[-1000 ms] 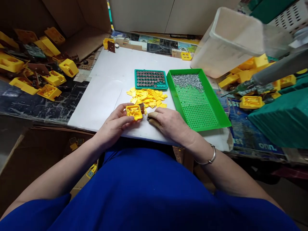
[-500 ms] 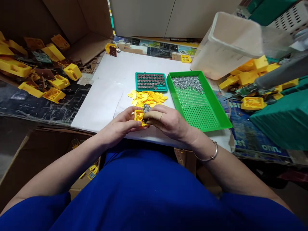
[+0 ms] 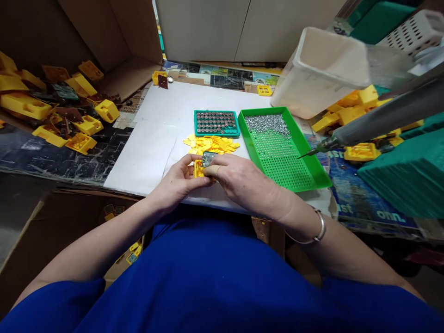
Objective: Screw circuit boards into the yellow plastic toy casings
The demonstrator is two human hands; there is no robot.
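Note:
Near the front edge of the white board, my left hand (image 3: pixel 181 178) is closed round a small yellow plastic housing (image 3: pixel 198 169), its open side facing up. My right hand (image 3: pixel 239 178) pinches a small circuit board (image 3: pixel 208 158) at the housing's right side; fingers hide its lower part. Just beyond both hands lies a heap of flat yellow plastic pieces (image 3: pixel 211 144). Behind the heap sits a teal tray (image 3: pixel 239 129) with rows of round metal parts. To the right is a green perforated tray (image 3: pixel 314 171) with small silvery screws (image 3: pixel 267 124) at its far end.
A screwdriver (image 3: pixel 326 143) hangs with its tip over the green tray's right side. A translucent bin (image 3: pixel 319 69) stands at the back right beside yellow housings (image 3: pixel 357 111). On the left, a cardboard box (image 3: pixel 128 69) lies with more housings (image 3: pixel 26 106) spilling out.
The circuit board in my right hand has turned and now shows its flat face. The screwdriver has swung left over the green tray. The whole view has shifted slightly.

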